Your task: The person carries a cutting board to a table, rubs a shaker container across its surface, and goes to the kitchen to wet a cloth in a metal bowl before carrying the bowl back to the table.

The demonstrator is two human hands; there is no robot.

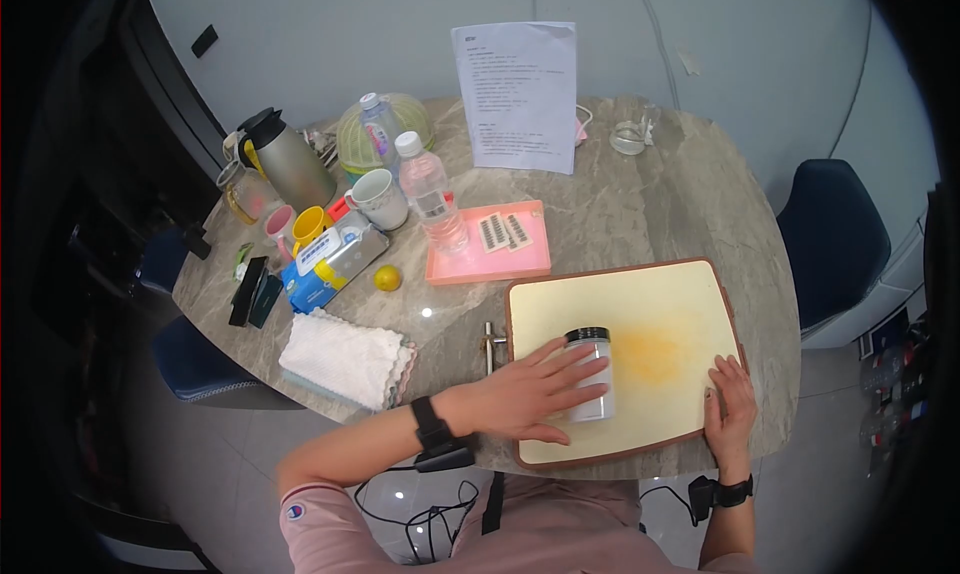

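Clear cylindrical plastic jar (596, 408), black-lidded, rests on cream, brown-rimmed board (560, 299), left hand (545, 388) spread wide over it, right hand (733, 399) unclenched at board's right edge, probably steadying.

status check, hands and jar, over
Left hand on capped jar, fingers spread. Right hand at right edge of board. Yellow smear beside jar; no other item seen on board.
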